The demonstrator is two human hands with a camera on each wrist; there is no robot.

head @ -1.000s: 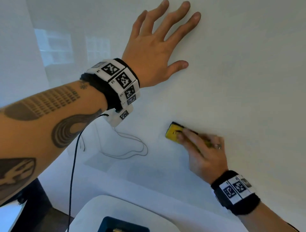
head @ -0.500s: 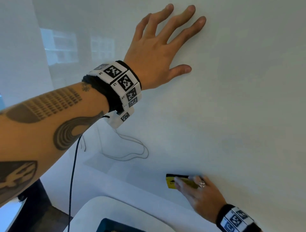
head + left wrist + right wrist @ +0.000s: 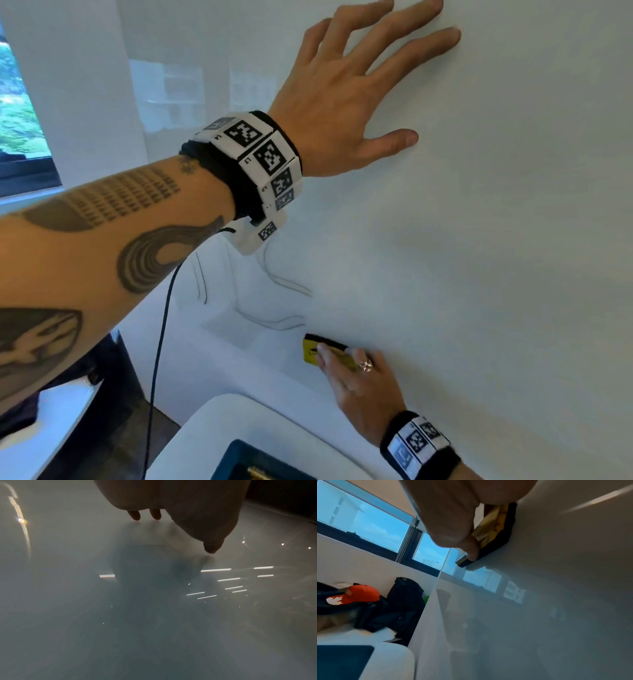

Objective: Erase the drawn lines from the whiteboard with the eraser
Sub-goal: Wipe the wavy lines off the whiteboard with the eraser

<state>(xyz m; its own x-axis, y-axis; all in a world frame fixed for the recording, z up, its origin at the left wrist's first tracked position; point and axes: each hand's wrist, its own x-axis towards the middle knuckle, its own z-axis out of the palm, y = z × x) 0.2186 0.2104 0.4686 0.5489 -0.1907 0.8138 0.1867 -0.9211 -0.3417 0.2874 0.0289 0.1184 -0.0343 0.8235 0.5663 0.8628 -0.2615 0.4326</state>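
Left hand flat on whiteboard, fingers straight and spread, holding nothing. Right hand grips eraser, low on the board, black pad pressed to the surface. Drawn lines sit just left of and above the eraser. Orange cap lies far left.

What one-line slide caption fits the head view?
Right hand presses yellow eraser to whiteboard just below remaining drawn lines; left hand braces flat above.
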